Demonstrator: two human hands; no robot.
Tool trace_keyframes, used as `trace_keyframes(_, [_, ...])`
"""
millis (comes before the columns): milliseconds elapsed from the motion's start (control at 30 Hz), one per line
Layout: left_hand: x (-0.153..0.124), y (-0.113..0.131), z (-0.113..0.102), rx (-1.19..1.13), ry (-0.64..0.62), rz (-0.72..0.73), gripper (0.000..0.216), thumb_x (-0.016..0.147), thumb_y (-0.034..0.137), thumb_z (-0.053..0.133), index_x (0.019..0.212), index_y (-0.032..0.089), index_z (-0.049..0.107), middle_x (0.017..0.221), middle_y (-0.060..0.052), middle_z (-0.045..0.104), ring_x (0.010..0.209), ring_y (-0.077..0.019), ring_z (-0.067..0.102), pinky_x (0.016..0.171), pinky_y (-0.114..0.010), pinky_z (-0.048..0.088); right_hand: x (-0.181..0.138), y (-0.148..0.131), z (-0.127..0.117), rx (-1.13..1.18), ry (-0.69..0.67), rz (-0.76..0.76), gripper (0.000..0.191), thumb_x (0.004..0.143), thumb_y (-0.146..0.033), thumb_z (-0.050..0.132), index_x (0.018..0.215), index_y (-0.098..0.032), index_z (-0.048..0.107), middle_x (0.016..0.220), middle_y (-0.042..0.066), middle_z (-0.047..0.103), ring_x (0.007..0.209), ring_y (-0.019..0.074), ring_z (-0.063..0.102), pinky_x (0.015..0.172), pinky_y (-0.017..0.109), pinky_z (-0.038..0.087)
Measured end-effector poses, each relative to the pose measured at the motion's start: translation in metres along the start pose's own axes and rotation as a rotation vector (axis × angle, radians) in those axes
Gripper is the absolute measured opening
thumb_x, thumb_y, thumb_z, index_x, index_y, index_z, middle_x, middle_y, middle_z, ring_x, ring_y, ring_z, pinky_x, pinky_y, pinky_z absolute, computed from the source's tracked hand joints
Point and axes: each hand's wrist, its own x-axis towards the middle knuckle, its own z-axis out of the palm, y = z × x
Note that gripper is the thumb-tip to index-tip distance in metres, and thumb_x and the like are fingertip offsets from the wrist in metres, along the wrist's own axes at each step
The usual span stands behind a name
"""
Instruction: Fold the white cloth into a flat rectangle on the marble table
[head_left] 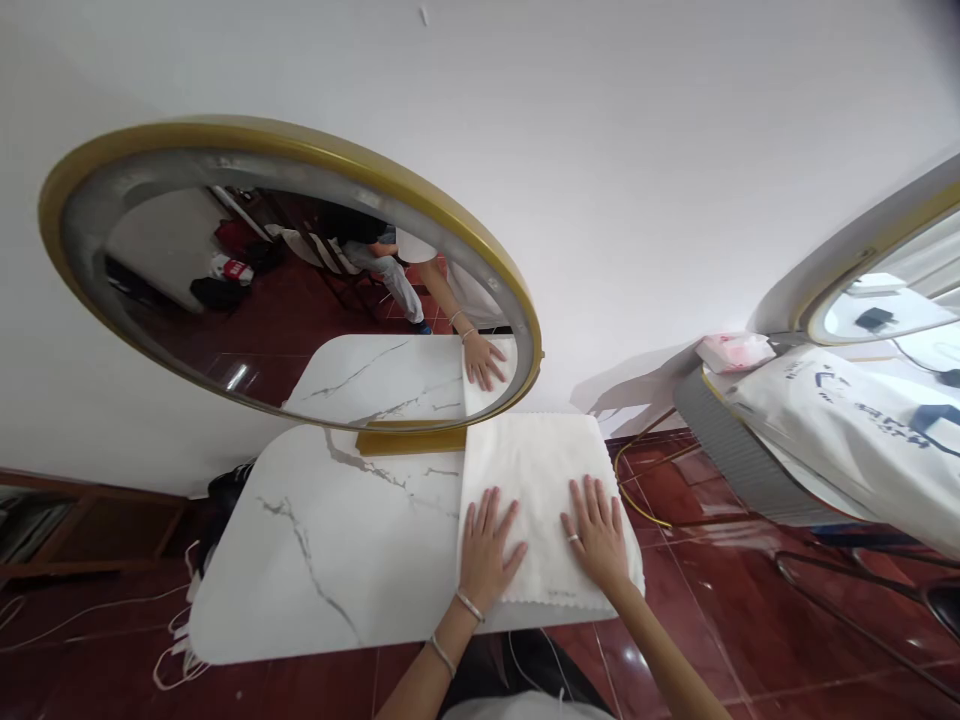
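A white cloth point(536, 470) lies spread flat on the right part of a white marble table point(322, 545). My left hand point(487, 548) rests palm down on the cloth's near left part, fingers stretched out, with bracelets on the wrist. My right hand point(596, 530) lies flat on the cloth beside it, fingers spread, a ring on one finger. Neither hand holds anything.
A round gold-framed mirror point(300, 270) stands at the table's far edge against the white wall, reflecting the table and a hand. To the right, another table point(757, 460) carries a white printed bag point(847, 420) and a pink packet point(735, 350). Cables lie on the red tiled floor point(675, 480).
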Motion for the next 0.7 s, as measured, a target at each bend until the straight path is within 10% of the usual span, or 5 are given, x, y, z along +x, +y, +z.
trace_keyframes(467, [-0.084, -0.009, -0.023, 0.079, -0.03, -0.127, 0.065, 0.09, 0.036, 0.052, 0.149, 0.029, 0.024, 0.158, -0.008, 0.019, 0.144, -0.0293, 0.021, 0.11, -0.048, 0.032, -0.035, -0.057, -0.01, 0.147, -0.008, -0.129, 0.064, 0.095, -0.028, 0.038, 0.152, -0.022, 0.009, 0.158, 0.012, 0.014, 0.143, 0.0328, 0.018, 0.11, 0.058, 0.025])
trace_keyframes(700, [-0.011, -0.035, -0.023, -0.101, 0.127, -0.346, 0.051, 0.093, 0.02, 0.044, 0.141, 0.033, 0.04, 0.16, 0.001, -0.011, 0.145, -0.0331, 0.011, 0.112, -0.052, 0.032, -0.047, -0.066, -0.025, 0.199, -0.151, -0.506, 0.069, 0.091, -0.047, 0.047, 0.151, -0.025, 0.02, 0.155, 0.01, 0.023, 0.142, 0.0314, 0.023, 0.111, 0.051, 0.027])
